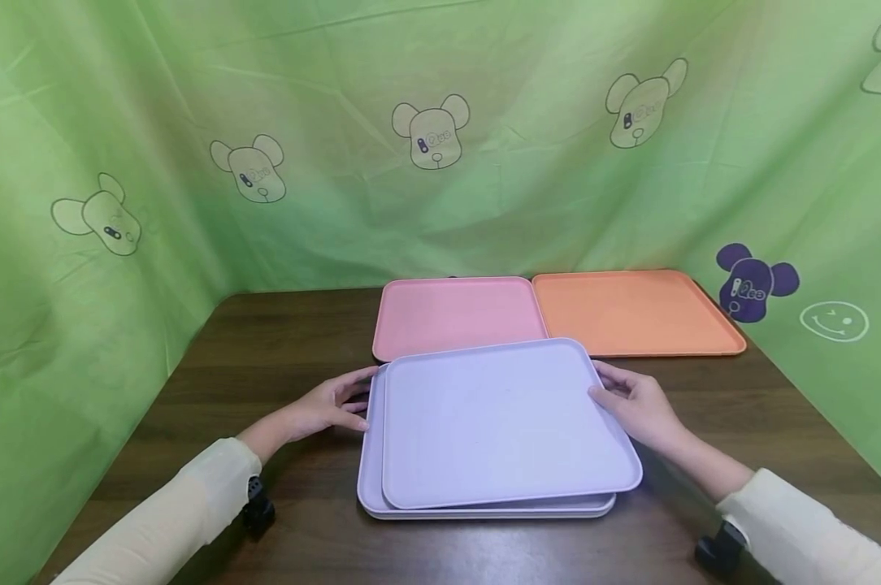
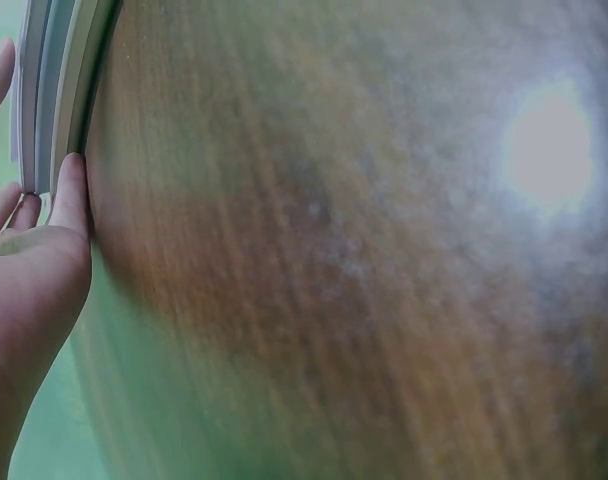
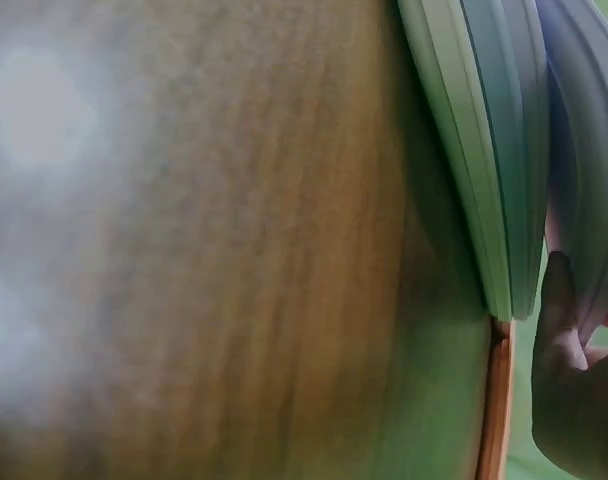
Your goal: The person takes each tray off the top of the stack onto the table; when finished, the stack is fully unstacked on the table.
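head view bright, mostly even, pale sheen on table (image 1: 514, 556) toward near edge, soft shadow beside lilac tray (image 1: 499, 422), wrist views dimmer and hazy, table grain smeared, blown-out glare spot in each, second fainter one in right wrist

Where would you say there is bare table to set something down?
Bare table lies left of the pink tray, right of the right hand nearer than the orange tray, and in front of the lilac stack. Around the stack's far edge it is crowded.
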### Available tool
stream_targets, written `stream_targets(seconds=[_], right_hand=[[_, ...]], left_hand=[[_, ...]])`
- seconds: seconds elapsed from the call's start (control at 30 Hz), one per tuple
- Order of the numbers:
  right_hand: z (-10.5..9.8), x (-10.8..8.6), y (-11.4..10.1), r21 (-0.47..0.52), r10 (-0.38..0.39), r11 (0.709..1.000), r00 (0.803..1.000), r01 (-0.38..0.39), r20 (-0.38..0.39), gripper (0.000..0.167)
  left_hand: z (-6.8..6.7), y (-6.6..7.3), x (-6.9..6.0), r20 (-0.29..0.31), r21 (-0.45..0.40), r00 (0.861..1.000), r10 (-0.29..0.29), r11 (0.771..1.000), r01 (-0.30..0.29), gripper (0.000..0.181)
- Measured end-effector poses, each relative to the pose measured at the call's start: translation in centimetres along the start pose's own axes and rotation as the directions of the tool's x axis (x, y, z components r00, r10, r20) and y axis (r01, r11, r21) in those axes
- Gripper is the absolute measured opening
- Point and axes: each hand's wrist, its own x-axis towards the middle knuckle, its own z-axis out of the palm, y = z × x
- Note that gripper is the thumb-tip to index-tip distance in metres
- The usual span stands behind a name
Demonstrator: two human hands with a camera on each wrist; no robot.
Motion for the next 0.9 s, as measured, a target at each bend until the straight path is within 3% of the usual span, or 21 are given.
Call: stream_targets(seconds=[0.13,0.23,0.47,0.63,0.9], right_hand=[[-0.8,0.4,0.8,0.150,0.085,0.984,0.990,-0.102,0.110,0.063],[-1.1,0.4,1.3,0.222,0.104,0.965,0.982,-0.138,0.156,0.067],[-1.0,0.3,1.5,0.120,0.029,0.992,0.999,-0.032,0.031,0.056],[-1.3,0.4,2.0,0.090,0.019,0.996,0.998,-0.014,-0.055,0.054],[-2.3,0.6,2.7,0.101,0.064,0.993,0.997,-0.059,-0.049,0.058]], left_hand=[[0.0,-0.1,0.0,0.001,-0.003,1.000,0.000,1.000,0.000,0.094],[0.0,-0.1,0.0,0.002,-0.004,1.000,-0.001,1.000,0.001,0.094],[0.1,-0.2,0.0,-0.002,-0.005,1.000,-0.002,1.000,0.002,0.093],[0.1,-0.1,0.0,0.004,-0.001,1.000,-0.006,1.000,0.006,0.093],[-0.2,-0.2,-0.1,0.002,0.031,1.000,-0.006,1.000,0.006,0.091]])
